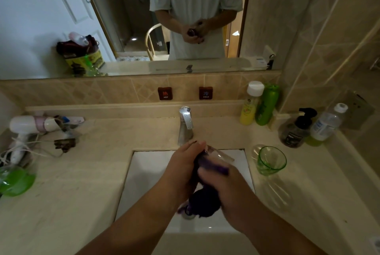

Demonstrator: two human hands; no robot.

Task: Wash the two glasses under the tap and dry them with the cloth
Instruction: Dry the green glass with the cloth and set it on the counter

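Note:
Over the white sink (148, 172) both my hands work on a clear glass (221, 155) wrapped in a dark purple cloth (205, 199). My left hand (183, 164) curls round the glass from the left. My right hand (222, 184) grips the cloth against the glass; it is blurred. The cloth's loose end hangs down toward the drain. A green glass (271, 161) stands upright on the counter right of the sink. The chrome tap (186, 125) is just behind my hands; no water stream shows.
Yellow and green bottles (260, 104) stand at the back right, with a black pump bottle (296, 129) and a clear bottle (327, 125) beside them. A white hair dryer (33, 125) with cords and a green container (16, 180) lie on the left counter. A mirror faces me.

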